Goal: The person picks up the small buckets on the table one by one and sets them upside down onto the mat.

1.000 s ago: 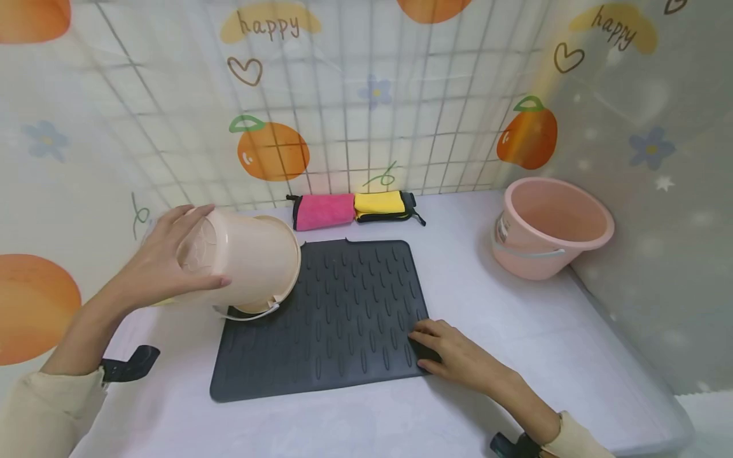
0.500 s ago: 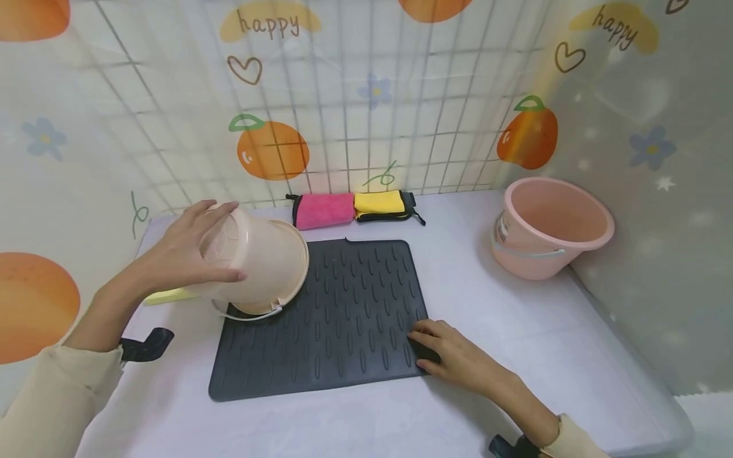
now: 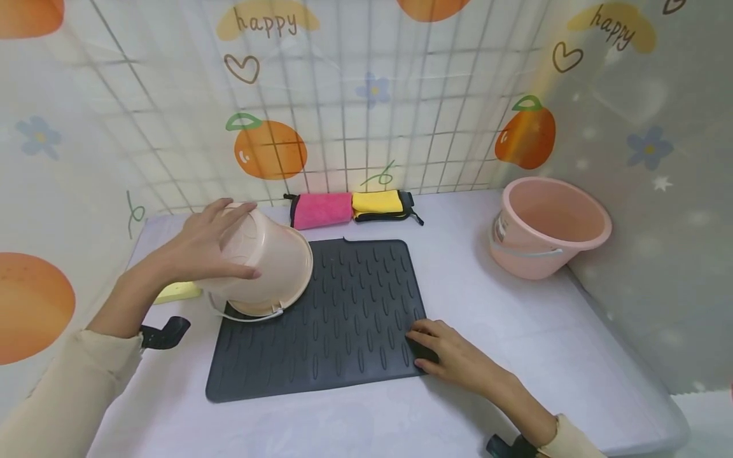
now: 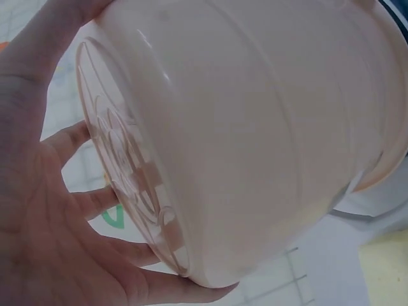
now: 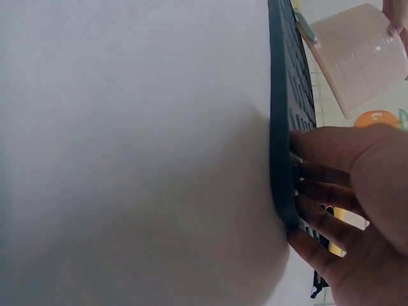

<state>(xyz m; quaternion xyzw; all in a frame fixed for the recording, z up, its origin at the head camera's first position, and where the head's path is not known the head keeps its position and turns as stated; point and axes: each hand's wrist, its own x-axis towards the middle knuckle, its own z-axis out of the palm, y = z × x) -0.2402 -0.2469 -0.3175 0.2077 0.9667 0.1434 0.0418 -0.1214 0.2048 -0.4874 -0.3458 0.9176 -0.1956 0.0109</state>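
A cream-pink bucket (image 3: 280,267) is tipped over the left part of a dark grey ribbed mat (image 3: 343,324), its mouth towards the mat and its white handle hanging in front. My left hand (image 3: 200,248) grips it by the base, thumb in front and fingers over the top edge. Spread fingers around the base also show in the left wrist view. What lies under the mouth is hidden. My right hand (image 3: 455,356) rests on the mat's right edge with relaxed, slightly bent fingers. In the right wrist view its fingertips touch the raised mat edge.
A pink bucket (image 3: 550,229) stands upright at the right. Folded pink (image 3: 322,210) and yellow cloths (image 3: 378,202) with black trim lie at the back, against a printed curtain over a wire grid. Partly behind the left arm is a pale yellow block (image 3: 179,292).
My left hand has moved a little to the right with the tipped bucket, uncovering more of the yellow block. The right hand has stayed on the mat.
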